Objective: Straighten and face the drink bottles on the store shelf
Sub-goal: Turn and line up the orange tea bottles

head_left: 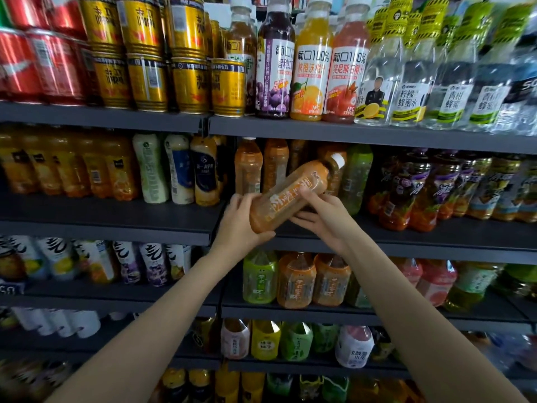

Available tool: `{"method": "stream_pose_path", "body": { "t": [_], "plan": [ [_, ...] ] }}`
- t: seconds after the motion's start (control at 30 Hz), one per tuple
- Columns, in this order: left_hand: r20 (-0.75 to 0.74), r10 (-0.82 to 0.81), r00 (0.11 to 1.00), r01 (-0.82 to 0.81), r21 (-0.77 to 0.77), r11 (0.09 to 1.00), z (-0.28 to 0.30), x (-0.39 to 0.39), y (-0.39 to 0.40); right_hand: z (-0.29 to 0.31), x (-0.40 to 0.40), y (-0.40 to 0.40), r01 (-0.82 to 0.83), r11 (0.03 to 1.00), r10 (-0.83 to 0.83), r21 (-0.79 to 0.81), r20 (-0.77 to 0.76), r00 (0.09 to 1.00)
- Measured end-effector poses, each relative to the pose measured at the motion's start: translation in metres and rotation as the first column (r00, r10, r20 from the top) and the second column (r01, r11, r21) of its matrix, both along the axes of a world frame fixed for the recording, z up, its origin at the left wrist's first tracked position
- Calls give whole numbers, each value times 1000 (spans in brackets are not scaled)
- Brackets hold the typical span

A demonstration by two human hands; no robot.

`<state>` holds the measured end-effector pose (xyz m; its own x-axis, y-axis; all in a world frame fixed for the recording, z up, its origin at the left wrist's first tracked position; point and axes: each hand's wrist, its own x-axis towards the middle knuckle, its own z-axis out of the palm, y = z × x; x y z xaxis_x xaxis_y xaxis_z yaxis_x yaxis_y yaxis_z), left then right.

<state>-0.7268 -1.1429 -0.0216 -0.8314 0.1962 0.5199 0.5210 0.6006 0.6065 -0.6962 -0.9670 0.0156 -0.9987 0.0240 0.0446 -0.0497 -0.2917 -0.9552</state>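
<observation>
An orange drink bottle [290, 193] with a white cap is tilted far over, cap up to the right, in front of the second shelf [406, 237]. My left hand [241, 222] grips its base from the left and below. My right hand [322, 213] holds its middle, thumb on the label and fingers underneath. Behind it stand upright orange bottles [248, 167] and a green bottle [356, 175] on the same shelf.
Gold cans [189, 80] and juice bottles [311, 62] fill the top shelf. Dark fruit-drink bottles [406, 190] stand right of my hands, yellow and white bottles [151, 170] to the left. Lower shelves hold green and orange tea bottles [296, 280].
</observation>
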Motion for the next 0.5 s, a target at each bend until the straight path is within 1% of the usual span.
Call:
{"method": "stream_pose_path", "body": {
  "t": [0.03, 0.1, 0.13, 0.17, 0.2, 0.23, 0.27, 0.3, 0.33, 0.4, 0.5],
  "plan": [
    [-108, 22, 994, -28, -55, 998, 0, 0, -1, 1, -2, -6, 41, 998, -40, -37, 24, 999],
    [-356, 5, 935, -76, -184, 980, -2, -1, -4, 2, -4, -17, 148, 973, -131, -176, 107, 986],
    [-437, -25, 899, -83, -226, 971, -3, -2, -6, 2, -6, -19, 195, 951, -164, -241, 144, 976],
    [-450, -62, 891, -58, -248, 967, -3, -2, -7, 0, -6, -19, 229, 929, -187, -289, 166, 968],
    [-395, -95, 914, -5, -243, 970, -2, -2, -7, -2, -6, -19, 239, 920, -195, -312, 165, 967],
    [-268, -130, 954, 77, -199, 977, 0, -1, -8, -4, -6, -17, 229, 923, -193, -310, 143, 971],
    [-106, -168, 980, 154, -126, 980, 2, -1, -8, -6, -6, -15, 205, 935, -182, -290, 105, 978],
    [49, -196, 979, 199, -66, 978, 4, -2, -9, -7, -5, -14, 176, 953, -167, -248, 58, 984],
    [153, -214, 965, 222, -35, 974, 5, -5, -11, -8, -4, -12, 147, 972, -149, -182, 6, 989],
    [242, -232, 942, 244, -19, 970, 3, -10, -13, -10, -4, -10, 97, 995, -97, -8, -108, 989],
    [256, -250, 934, 257, 7, 966, 0, -16, -11, -11, -2, -10, 89, 961, -22, 263, -248, 969]
  ]
}}
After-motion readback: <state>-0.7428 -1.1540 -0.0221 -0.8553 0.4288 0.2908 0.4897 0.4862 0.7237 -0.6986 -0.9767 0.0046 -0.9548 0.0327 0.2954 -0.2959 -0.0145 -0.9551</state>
